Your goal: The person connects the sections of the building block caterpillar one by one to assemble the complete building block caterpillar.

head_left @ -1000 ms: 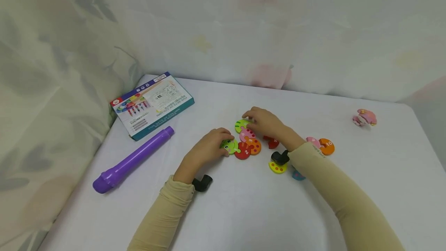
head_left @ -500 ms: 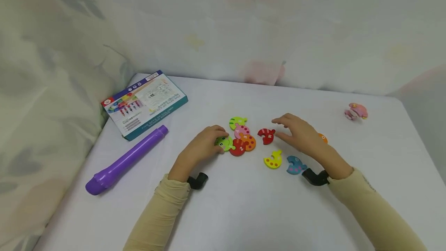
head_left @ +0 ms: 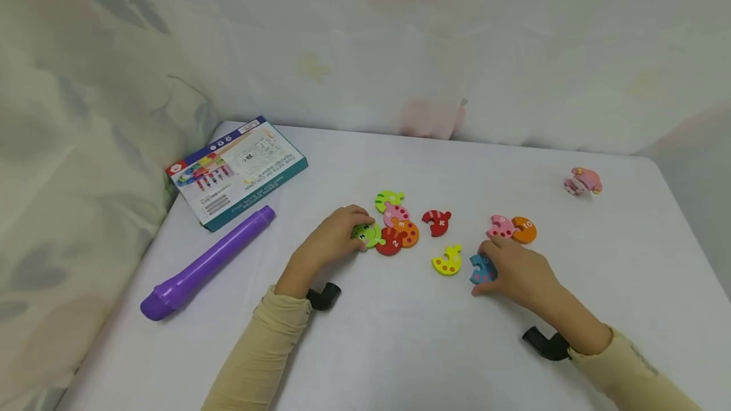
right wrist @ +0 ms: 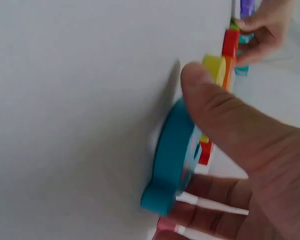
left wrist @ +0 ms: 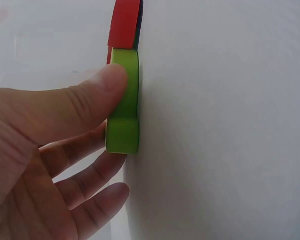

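Note:
My left hand [head_left: 331,240] pinches the green smiling-face puzzle piece [head_left: 368,235] at the head of a curved caterpillar row. A red piece numbered 2 [head_left: 390,241] adjoins it, followed by an orange piece [head_left: 408,233], a pink piece [head_left: 395,214] and a striped green piece [head_left: 388,202]. Thumb and fingers of my right hand [head_left: 522,271] are curled round the blue spotted puzzle piece [head_left: 482,270], which lies on the table; the palm hides part of it. In the right wrist view, the blue piece [right wrist: 172,145] shows between thumb and fingers.
Loose red [head_left: 437,223] and yellow [head_left: 448,262] pieces lie between the hands. Pink [head_left: 501,226] and orange 10 [head_left: 524,230] pieces sit beyond the right hand. A purple microphone-shaped toy [head_left: 208,262] and flat box [head_left: 237,173] lie left; a pink figurine [head_left: 584,181] stands far right.
My right hand has left the striped green piece, passed right over the red piece, and come down round the blue one. My left hand keeps its grip on the face piece.

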Demonstrator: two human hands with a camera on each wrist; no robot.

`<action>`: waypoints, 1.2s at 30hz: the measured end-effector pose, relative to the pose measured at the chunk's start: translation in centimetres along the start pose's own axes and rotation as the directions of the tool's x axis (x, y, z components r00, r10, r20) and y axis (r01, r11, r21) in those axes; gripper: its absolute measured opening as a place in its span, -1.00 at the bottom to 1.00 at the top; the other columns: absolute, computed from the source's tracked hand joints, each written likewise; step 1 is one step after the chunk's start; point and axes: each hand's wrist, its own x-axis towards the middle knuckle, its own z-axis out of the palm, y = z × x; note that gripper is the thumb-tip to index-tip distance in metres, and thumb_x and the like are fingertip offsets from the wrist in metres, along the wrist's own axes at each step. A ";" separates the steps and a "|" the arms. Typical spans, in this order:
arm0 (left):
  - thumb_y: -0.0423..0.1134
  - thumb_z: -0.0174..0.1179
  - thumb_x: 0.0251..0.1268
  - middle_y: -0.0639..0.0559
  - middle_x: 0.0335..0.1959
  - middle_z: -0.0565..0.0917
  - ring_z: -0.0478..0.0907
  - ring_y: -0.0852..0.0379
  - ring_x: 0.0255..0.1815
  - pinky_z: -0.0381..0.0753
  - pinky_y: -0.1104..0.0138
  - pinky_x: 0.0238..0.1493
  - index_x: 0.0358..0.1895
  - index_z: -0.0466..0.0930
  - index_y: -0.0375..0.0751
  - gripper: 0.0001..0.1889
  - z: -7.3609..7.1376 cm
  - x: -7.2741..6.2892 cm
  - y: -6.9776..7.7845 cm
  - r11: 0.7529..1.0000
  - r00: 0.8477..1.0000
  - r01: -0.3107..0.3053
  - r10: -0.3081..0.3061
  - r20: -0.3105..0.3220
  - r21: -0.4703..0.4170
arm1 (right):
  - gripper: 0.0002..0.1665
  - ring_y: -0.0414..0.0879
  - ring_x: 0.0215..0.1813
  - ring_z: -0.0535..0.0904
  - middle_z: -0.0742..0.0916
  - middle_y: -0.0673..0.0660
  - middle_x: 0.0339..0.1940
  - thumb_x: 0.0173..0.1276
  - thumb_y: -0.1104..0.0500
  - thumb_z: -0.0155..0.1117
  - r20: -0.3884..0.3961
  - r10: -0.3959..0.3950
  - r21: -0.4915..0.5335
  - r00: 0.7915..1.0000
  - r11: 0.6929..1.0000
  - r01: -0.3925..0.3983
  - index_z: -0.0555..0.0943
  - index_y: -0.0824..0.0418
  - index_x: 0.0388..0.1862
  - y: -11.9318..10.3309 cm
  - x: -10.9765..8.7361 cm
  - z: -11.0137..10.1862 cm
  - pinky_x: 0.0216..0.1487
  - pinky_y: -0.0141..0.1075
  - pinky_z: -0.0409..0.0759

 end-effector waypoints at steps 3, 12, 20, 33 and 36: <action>-0.25 0.40 -0.02 -0.01 0.13 0.47 0.35 0.06 0.19 0.31 0.22 0.25 0.13 0.53 -0.14 -0.46 0.1 0.1 0.0 1.000 1.000 0.005 -0.004 0.004 -0.002 | -0.20 -0.04 -0.26 0.52 0.62 0.21 -0.07 -0.23 -0.23 0.53 -0.015 0.008 0.005 1.000 1.000 -0.008 0.53 0.22 -0.09 -0.2 -0.1 -0.1 -0.45 -0.22 0.57; -0.27 0.40 -0.03 -0.01 0.12 0.48 0.36 0.06 0.18 0.32 0.23 0.24 0.12 0.54 -0.16 -0.46 0.0 0.0 0.0 1.000 1.000 0.006 -0.006 -0.005 0.001 | -0.30 0.00 -0.16 0.52 0.60 0.18 -0.04 0.00 -0.01 0.48 -0.126 -0.019 0.129 0.992 0.991 0.035 0.46 0.23 0.10 -2.4 4.7 -4.2 -0.22 -0.10 0.59; -0.26 0.40 -0.03 -0.03 0.13 0.48 0.36 0.04 0.19 0.32 0.22 0.25 0.12 0.54 -0.18 -0.47 0.1 0.0 0.0 1.000 1.000 -0.011 0.011 0.000 0.004 | -0.26 0.04 -0.07 0.47 0.59 0.19 -0.04 0.07 0.02 0.43 -0.013 -0.062 0.084 0.998 0.994 0.063 0.40 0.22 0.21 -5.6 12.4 -4.4 0.00 -0.07 0.52; -0.27 0.40 -0.03 -0.01 0.11 0.49 0.38 0.06 0.16 0.35 0.25 0.22 0.10 0.55 -0.19 -0.48 0.1 0.0 -0.1 0.999 0.999 -0.033 0.033 -0.009 0.009 | -0.30 0.03 0.03 0.46 0.56 0.17 0.03 0.05 0.11 0.45 0.133 -0.112 0.006 0.985 0.994 0.112 0.45 0.15 0.20 -7.2 16.6 -3.5 0.11 -0.04 0.46; -0.27 0.40 -0.03 -0.02 0.11 0.49 0.38 0.05 0.16 0.34 0.24 0.22 0.10 0.55 -0.19 -0.48 0.0 0.0 0.0 0.999 0.999 -0.033 0.033 -0.009 0.010 | -0.33 0.04 0.04 0.45 0.56 0.17 0.04 0.07 0.17 0.44 0.154 -0.116 0.012 0.981 0.993 0.115 0.45 0.16 0.20 -7.3 16.7 -3.4 0.13 -0.05 0.46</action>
